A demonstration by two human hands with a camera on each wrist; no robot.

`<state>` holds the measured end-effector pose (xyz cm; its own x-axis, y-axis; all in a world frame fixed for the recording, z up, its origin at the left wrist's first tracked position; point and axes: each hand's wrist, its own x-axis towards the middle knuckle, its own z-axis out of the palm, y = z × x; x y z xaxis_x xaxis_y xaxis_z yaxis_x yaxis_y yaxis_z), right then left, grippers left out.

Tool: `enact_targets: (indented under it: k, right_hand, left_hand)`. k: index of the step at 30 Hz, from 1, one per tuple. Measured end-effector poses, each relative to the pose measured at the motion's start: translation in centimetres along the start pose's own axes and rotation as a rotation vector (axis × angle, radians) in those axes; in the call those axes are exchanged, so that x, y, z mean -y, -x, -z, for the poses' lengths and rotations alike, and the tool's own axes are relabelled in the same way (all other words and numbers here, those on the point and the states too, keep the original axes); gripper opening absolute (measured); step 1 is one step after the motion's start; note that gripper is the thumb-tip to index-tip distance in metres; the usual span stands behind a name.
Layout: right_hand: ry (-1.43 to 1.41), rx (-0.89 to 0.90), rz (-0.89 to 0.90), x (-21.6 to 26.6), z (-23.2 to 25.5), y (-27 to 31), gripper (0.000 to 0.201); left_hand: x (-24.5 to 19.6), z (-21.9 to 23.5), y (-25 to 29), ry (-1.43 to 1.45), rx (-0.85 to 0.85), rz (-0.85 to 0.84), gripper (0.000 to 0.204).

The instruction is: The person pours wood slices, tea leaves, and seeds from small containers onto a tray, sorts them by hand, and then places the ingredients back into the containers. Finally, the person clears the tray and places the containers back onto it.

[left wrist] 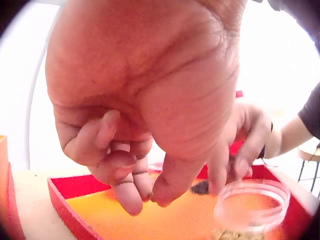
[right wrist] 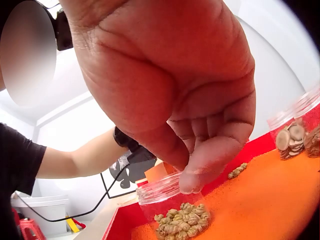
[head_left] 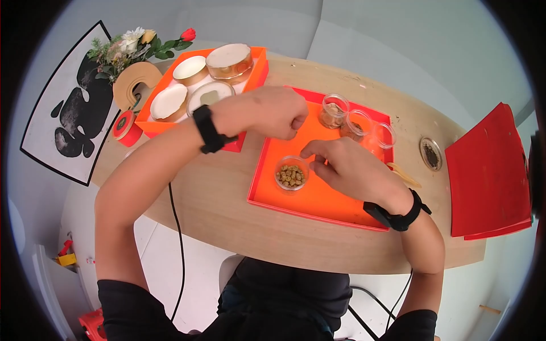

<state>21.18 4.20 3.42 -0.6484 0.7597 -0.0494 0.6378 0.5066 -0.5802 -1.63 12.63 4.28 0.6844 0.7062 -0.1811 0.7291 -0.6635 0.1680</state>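
Note:
My left hand (head_left: 280, 112) is over the far left of the orange tray (head_left: 341, 203), palm down with curled fingers. In the left wrist view its thumb and fingertips (left wrist: 132, 206) come together, with a small brownish bit showing between them. Bent loosely, my right hand (head_left: 355, 169) hovers beside a clear round jar (head_left: 292, 173), fingertips right at the rim and no object showing in them. Curled yellow-green dried nuggets (right wrist: 182, 220) fill the bottom of that jar. Beyond the right hand, a small yellow-green dried piece (right wrist: 237, 171) lies near the tray's red wall.
Clear jars, one with dried slices (head_left: 333, 111), stand along the tray's far right side. A yellow strip (head_left: 405, 175), a small dish of dark bits (head_left: 431, 153) and a red folder (head_left: 486, 176) lie rightward. Leftward are an orange box (head_left: 256, 68) of round tins and a flower vase (head_left: 136, 85).

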Motion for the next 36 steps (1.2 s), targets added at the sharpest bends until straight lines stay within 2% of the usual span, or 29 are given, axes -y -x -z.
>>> enact_targets:
  k: [3,4,6,7,8,9,10,11,12,13,16,22,23,24,25,28,29,31,34,36]
  right_hand:
    - [0.03,0.016,0.003,-0.7,0.0,0.1,0.027]
    - [0.045,0.02,0.001,-1.1,-0.1,0.0,0.028]
    - [0.064,0.017,-0.003,-1.8,-0.3,0.1,0.027]
    - [0.088,0.012,-0.015,-2.2,-0.5,0.2,0.027]
    - [0.086,0.012,-0.014,-2.9,-0.9,0.2,0.027]
    - [0.209,0.02,0.017,-3.7,-1.4,0.3,0.028]
    - [0.333,0.028,0.048,-4.1,-1.7,0.4,0.03]
    - [0.334,0.027,0.046,-3.5,-1.9,0.5,0.03]
    - [0.454,0.112,-0.044,-2.4,-2.0,0.6,0.039]
    - [0.573,0.197,-0.136,-1.8,-2.1,0.8,0.049]
    - [0.617,0.179,-0.059,-3.1,-2.7,1.3,0.06]
    - [0.618,0.134,0.099,-4.3,-2.7,1.6,0.066]
    - [0.618,0.134,0.099,-4.6,-2.7,1.7,0.066]
    - [0.619,0.079,0.175,-5.0,-2.9,1.7,0.057]
    - [0.619,0.024,0.25,-5.3,-3.1,1.7,0.049]
    - [0.635,0.009,0.286,-5.5,-3.2,1.7,0.05]
    - [0.632,0.009,0.282,-5.2,-3.1,1.6,0.05]
    - [0.663,0.179,0.118,-4.0,-2.5,1.4,0.066]
    - [0.665,0.201,0.094,-3.7,-2.3,1.4,0.065]
    - [0.672,0.168,0.13,-4.0,-2.4,1.7,0.065]
  left_hand:
    - [-1.2,2.6,1.8,0.237,0.036,-0.034,0.024]
    - [-2.0,3.2,2.4,0.235,0.036,-0.029,0.024]
    - [-3.6,3.8,3.3,0.288,0.173,-0.022,0.028]
    - [-3.3,3.6,3.3,0.287,0.174,-0.018,0.028]
    - [-2.8,3.0,3.1,0.222,0.104,-0.036,0.025]
    - [-2.2,2.4,2.7,0.156,0.033,-0.057,0.023]
    - [-1.5,2.0,2.2,0.155,0.033,-0.058,0.023]
    - [-0.7,1.6,1.5,0.025,-0.077,-0.035,0.021]
    - [0.0,1.3,0.9,-0.106,-0.188,-0.013,0.019]
    - [0.7,1.0,0.2,-0.107,-0.189,-0.015,0.019]
    - [2.4,0.3,-1.8,-0.179,-0.21,-0.015,0.02]
    - [3.5,-1.2,-4.4,-0.19,-0.055,0.077,0.019]
    - [3.4,-1.5,-5.0,-0.278,0.018,0.101,0.02]
    - [3.4,-1.8,-5.3,-0.365,0.091,0.125,0.02]
    - [3.5,-2.2,-5.4,-0.365,0.093,0.126,0.02]
    - [3.6,-2.9,-5.6,-0.423,0.1,0.074,0.019]
    - [3.4,-2.9,-5.4,-0.42,0.09,0.066,0.018]
    - [2.9,-2.7,-5.4,-0.415,0.081,0.052,0.017]
    - [3.0,-2.7,-5.2,-0.434,0.124,0.069,0.014]
    - [3.2,-2.8,-4.8,-0.349,0.027,0.002,0.015]
